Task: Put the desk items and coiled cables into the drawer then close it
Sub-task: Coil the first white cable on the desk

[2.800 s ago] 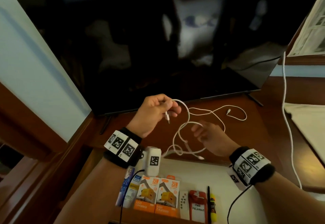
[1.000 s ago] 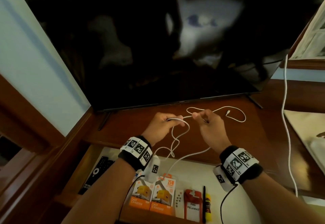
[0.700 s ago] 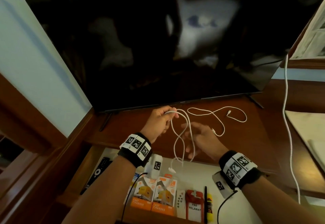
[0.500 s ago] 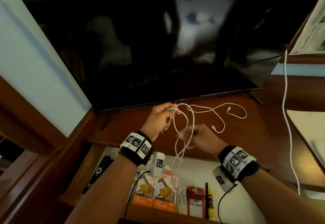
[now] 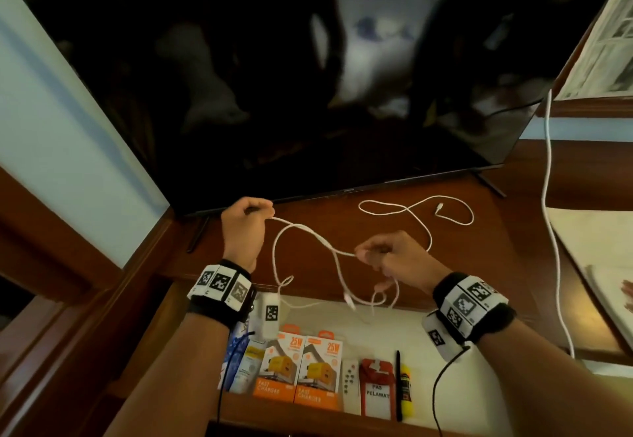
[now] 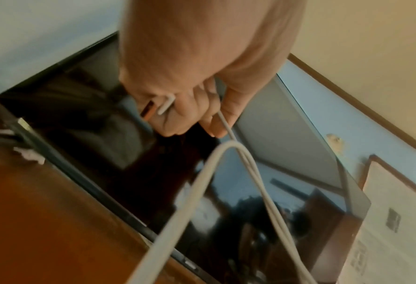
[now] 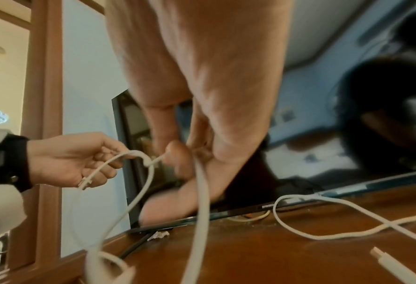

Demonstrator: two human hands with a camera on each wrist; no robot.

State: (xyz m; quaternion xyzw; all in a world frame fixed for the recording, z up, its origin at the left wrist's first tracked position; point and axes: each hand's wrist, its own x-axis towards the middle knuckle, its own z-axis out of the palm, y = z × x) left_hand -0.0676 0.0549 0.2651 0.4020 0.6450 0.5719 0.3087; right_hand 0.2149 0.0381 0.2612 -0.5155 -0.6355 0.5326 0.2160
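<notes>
A white cable [image 5: 310, 231] stretches between both hands above the brown desk [image 5: 479, 265]. My left hand [image 5: 245, 224] grips one end of the white cable [image 6: 228, 130], its plug sticking out between the fingers. My right hand [image 5: 387, 258] pinches the white cable [image 7: 153, 162] farther along, and loose loops hang down over the open drawer [image 5: 387, 330]. A second white cable [image 5: 416, 212] lies uncoiled on the desk behind my right hand. In the drawer sit two orange charger boxes [image 5: 298, 371], a small white remote [image 5: 349, 378], a red tag [image 5: 376, 385] and a black pen [image 5: 398, 381].
A large dark TV [image 5: 308, 76] stands at the back of the desk. A long white cord [image 5: 551, 231] hangs down at the right beside a pale cloth [image 5: 599, 258]. Tubes [image 5: 246, 364] lie at the drawer's left.
My hands have pulled apart, left hand toward the TV and right hand to the right, stretching the cable between them. The hanging loops have dropped lower over the drawer.
</notes>
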